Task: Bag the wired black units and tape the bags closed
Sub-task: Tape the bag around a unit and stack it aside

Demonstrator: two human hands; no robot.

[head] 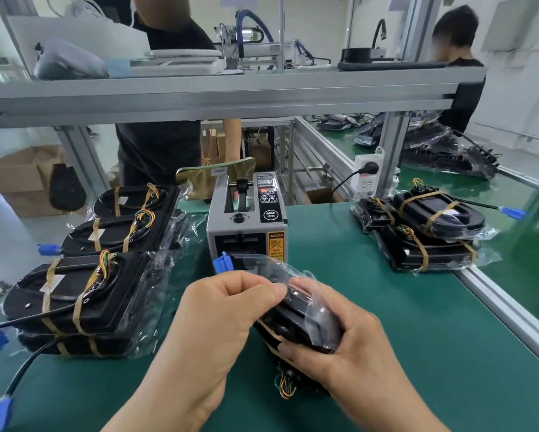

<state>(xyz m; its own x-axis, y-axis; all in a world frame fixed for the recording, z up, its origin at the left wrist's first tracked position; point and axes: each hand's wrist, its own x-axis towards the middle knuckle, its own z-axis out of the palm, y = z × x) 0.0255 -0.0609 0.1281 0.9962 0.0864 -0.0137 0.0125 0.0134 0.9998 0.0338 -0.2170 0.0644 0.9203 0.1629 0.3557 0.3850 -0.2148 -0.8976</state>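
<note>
I hold one wired black unit [296, 325] inside a clear plastic bag [262, 263] above the green mat, just in front of the tape dispenser [246, 219]. My left hand [218, 313] pinches the bag's flap at the top. My right hand [349, 341] grips the unit and bag from the right side. A blue connector [223, 263] sticks out at the bag's far end, and coloured wires [285, 389] hang below the unit.
Bagged units bound with tan tape lie stacked at the left [84, 294] and at the right [424, 226]. A metal rail [505, 310] borders the mat on the right. A person stands behind the bench; another sits at the far right.
</note>
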